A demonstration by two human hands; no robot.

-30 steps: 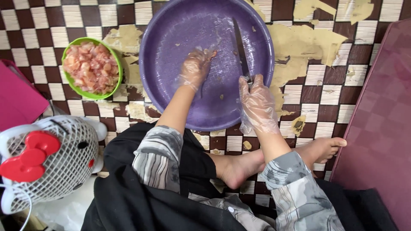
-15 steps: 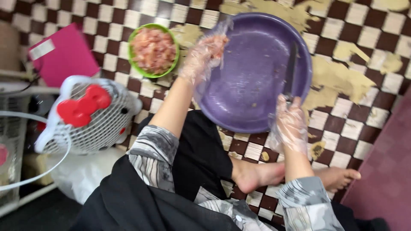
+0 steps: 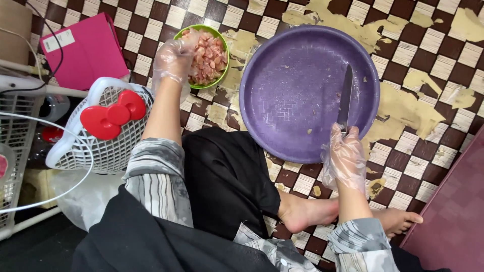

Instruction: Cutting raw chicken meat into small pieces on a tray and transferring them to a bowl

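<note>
I sit on a checkered floor. My left hand (image 3: 174, 59), in a clear plastic glove, rests on the near rim of a green bowl (image 3: 220, 38) filled with chopped pink meat (image 3: 207, 56). My right hand (image 3: 344, 157), also gloved, grips the handle of a knife (image 3: 346, 98) whose blade lies inside a large purple basin (image 3: 297, 90). The basin holds only a few small scraps. My bare feet (image 3: 322, 211) lie below the basin.
A small white fan with a red bow (image 3: 103, 126) stands at my left. A pink box (image 3: 83, 50) lies beyond it, with a wire rack (image 3: 15, 151) at the far left. The floor covering (image 3: 403, 108) is worn in patches. A maroon mat (image 3: 454, 211) lies at right.
My left hand has left the purple basin and moved left to the green bowl. The right hand stays on the knife. The view has shifted left.
</note>
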